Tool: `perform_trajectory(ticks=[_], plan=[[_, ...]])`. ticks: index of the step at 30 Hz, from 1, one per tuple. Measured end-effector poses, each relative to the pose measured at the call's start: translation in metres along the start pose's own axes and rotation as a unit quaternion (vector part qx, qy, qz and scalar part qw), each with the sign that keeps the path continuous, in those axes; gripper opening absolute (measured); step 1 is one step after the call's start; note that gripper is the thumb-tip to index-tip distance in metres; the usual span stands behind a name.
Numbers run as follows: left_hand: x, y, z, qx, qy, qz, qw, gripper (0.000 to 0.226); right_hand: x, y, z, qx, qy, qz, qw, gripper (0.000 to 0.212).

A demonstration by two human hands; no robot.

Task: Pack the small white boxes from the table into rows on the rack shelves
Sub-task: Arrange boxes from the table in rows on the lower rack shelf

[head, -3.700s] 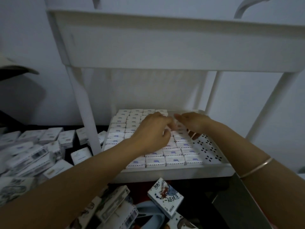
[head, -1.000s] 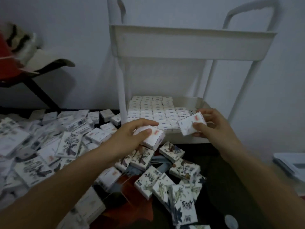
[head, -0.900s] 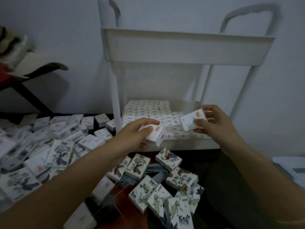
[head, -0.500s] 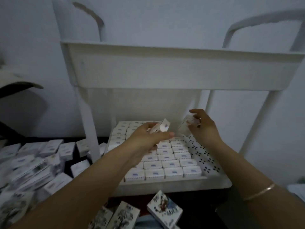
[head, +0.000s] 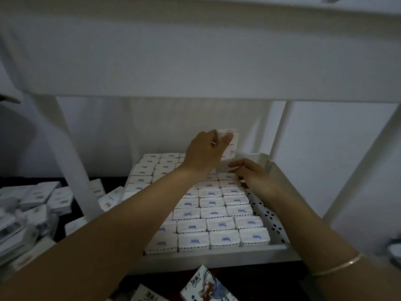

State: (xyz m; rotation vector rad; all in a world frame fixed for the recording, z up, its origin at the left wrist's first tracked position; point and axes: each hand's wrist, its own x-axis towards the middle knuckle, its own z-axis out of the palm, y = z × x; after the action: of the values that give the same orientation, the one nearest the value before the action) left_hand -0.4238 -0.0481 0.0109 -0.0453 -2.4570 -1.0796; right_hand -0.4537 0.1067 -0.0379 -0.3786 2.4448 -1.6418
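Note:
The white rack's lower shelf (head: 217,255) holds several tight rows of small white boxes (head: 212,211) with blue marks. My left hand (head: 204,151) grips one more white box (head: 231,146), held upright above the back of the rows. My right hand (head: 253,177) lies low over the back right corner of the rows, with relaxed fingers pointing left. It holds nothing that I can see. A strip of perforated shelf floor (head: 267,216) shows bare along the right side.
The upper shelf tray (head: 195,61) hangs close overhead. Rack posts stand at left (head: 71,161) and right (head: 280,127). Loose white boxes (head: 36,203) lie piled on the dark table to the left. Patterned boxes (head: 206,287) lie below the shelf front.
Both hands carried boxes from the table up to the shelf. The right hand's box is no longer in its fingers. The left hand has moved its box toward the back right.

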Motion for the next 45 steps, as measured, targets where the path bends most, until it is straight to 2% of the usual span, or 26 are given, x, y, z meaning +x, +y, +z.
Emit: perform_trajectory(ticks=[3, 6, 10, 13, 15, 18, 21, 24, 26, 29, 32, 36, 42, 45], plan=[[0.003, -0.004, 0.004, -0.006, -0.05, 0.007, 0.999, 0.047, 0.003, 0.002, -0.003, 0.079, 0.01, 0.055, 0.995, 0.021], [0.003, -0.011, 0.003, 0.013, -0.088, 0.026, 0.996, 0.029, 0.004, 0.002, -0.005, 0.149, 0.033, 0.092, 0.984, 0.025], [0.001, -0.017, 0.001, 0.091, -0.126, 0.072, 0.985, 0.038, 0.005, 0.004, -0.004, 0.166, 0.04, 0.117, 0.978, 0.032], [0.004, -0.02, 0.002, 0.192, -0.123, 0.15, 0.962, 0.032, 0.005, 0.005, -0.004, 0.132, 0.028, 0.12, 0.984, 0.034], [0.005, -0.023, 0.002, 0.233, -0.134, 0.161, 0.949, 0.024, 0.006, 0.006, -0.004, 0.095, 0.015, 0.106, 0.99, 0.033], [0.004, -0.028, 0.001, 0.275, -0.152, 0.161, 0.936, 0.025, 0.005, 0.007, -0.001, 0.015, -0.008, 0.073, 0.997, 0.019], [0.003, -0.025, -0.002, 0.331, -0.145, 0.239, 0.901, 0.029, 0.005, 0.008, 0.0, -0.033, -0.007, 0.047, 0.998, 0.012], [-0.002, -0.017, -0.009, 0.374, -0.143, 0.282, 0.872, 0.035, 0.0, 0.007, -0.001, -0.068, 0.012, 0.031, 0.997, 0.024], [-0.011, -0.012, -0.014, 0.403, -0.158, 0.268, 0.861, 0.039, -0.008, 0.004, -0.002, -0.094, 0.014, 0.022, 0.995, 0.03], [-0.037, -0.005, -0.03, 0.359, -0.187, 0.216, 0.889, 0.043, -0.025, -0.012, -0.001, -0.102, 0.065, -0.012, 0.993, 0.034], [-0.076, 0.003, -0.057, 0.24, -0.174, 0.189, 0.936, 0.03, -0.056, -0.037, 0.004, -0.182, 0.116, -0.103, 0.971, 0.035], [-0.139, 0.012, -0.099, 0.162, -0.17, 0.162, 0.958, 0.016, -0.111, -0.069, 0.033, -0.202, 0.123, -0.235, 0.943, 0.031], [-0.219, 0.008, -0.158, 0.179, -0.181, 0.08, 0.964, 0.014, -0.18, -0.095, 0.088, -0.174, -0.033, -0.266, 0.947, 0.026], [-0.254, -0.006, -0.189, 0.212, -0.171, 0.031, 0.962, 0.018, -0.209, -0.102, 0.115, -0.21, -0.134, -0.277, 0.928, 0.023]])
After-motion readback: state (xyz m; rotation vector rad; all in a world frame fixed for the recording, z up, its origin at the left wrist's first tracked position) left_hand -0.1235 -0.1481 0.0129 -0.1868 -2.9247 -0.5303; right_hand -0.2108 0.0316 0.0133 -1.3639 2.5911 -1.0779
